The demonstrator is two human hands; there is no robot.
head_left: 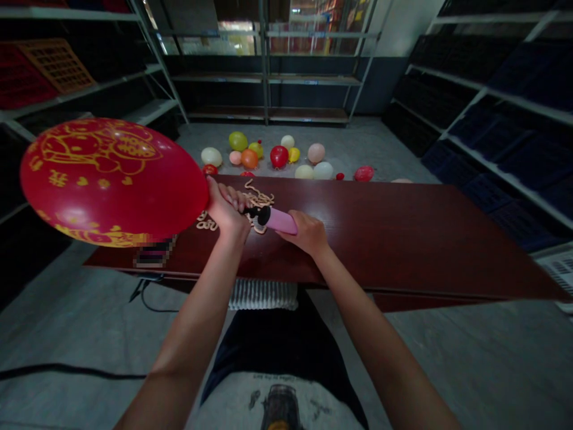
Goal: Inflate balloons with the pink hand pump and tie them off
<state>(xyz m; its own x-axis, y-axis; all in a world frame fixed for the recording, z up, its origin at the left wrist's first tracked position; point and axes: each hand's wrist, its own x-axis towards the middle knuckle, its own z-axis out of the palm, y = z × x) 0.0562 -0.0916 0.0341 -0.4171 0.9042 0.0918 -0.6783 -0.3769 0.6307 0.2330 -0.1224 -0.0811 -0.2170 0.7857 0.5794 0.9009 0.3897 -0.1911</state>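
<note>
A large red balloon with yellow printing is inflated at the left. My left hand is closed around its neck, where it meets the black nozzle of a pink hand pump. Wrapped round the pump's pink body is my right hand. The pump points left, toward the balloon. Under and behind the nozzle, a heap of pale beige uninflated strips lies on the dark red table. The balloon's mouth is hidden by my left fingers.
Several inflated balloons in various colours lie on the floor beyond the table. A pixelated object is at the table's left edge. Shelving racks stand behind and on both sides. A black cable runs at lower left.
</note>
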